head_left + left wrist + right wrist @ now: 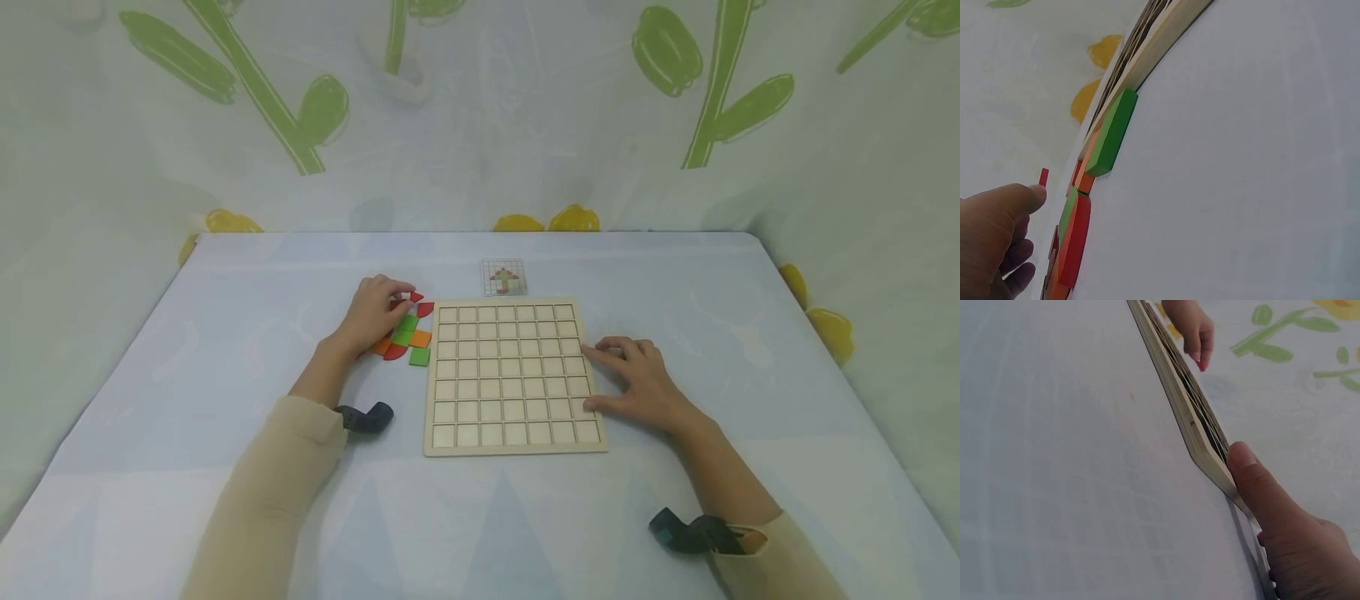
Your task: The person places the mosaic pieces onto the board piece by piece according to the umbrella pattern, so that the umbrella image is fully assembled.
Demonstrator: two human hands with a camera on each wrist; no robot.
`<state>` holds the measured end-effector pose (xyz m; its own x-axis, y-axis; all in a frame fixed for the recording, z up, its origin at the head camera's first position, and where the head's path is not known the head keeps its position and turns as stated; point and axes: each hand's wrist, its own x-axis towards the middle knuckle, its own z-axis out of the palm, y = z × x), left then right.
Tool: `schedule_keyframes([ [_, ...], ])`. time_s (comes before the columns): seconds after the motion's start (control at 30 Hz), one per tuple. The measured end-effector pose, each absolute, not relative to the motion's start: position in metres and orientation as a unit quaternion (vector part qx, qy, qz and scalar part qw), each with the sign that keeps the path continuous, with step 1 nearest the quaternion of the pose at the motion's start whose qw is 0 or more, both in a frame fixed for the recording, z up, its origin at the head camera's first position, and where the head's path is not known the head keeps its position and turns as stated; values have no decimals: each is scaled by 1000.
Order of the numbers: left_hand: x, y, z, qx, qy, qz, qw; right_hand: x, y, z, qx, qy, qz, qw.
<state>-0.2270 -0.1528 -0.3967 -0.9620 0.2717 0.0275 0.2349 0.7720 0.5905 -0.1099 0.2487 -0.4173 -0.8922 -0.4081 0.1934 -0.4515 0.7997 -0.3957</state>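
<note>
My left hand (pixel 371 315) pinches a small red piece (pixel 1044 177) between thumb and fingertips, raised over a cluster of flat coloured pieces. That cluster, partly hidden under the hand, has green squares (pixel 419 357), orange squares (pixel 421 338) and red rounded pieces (pixel 395 352). Right beside it lies a square wooden grid board (pixel 515 452) whose compartments hold no coloured pieces. My right hand (pixel 637 385) rests at the board's right edge with thumb and forefinger spread apart. Seen from the right wrist, its thumb (pixel 1249 464) lies on the board's rim.
A small clear card (pixel 504 277) with a gridded picture of red, green and orange shapes lies just behind the board. The table has a pale blue cloth (pixel 510 525), and a curtain with green leaves hangs behind it. Each wrist wears a dark camera mount (pixel 367 417).
</note>
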Motion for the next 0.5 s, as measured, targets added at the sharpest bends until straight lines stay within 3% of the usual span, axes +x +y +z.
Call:
schedule_keyframes([
  [0.5, -204, -144, -382, 140, 925, 352, 25, -110, 249, -417, 231, -946, 218, 58],
])
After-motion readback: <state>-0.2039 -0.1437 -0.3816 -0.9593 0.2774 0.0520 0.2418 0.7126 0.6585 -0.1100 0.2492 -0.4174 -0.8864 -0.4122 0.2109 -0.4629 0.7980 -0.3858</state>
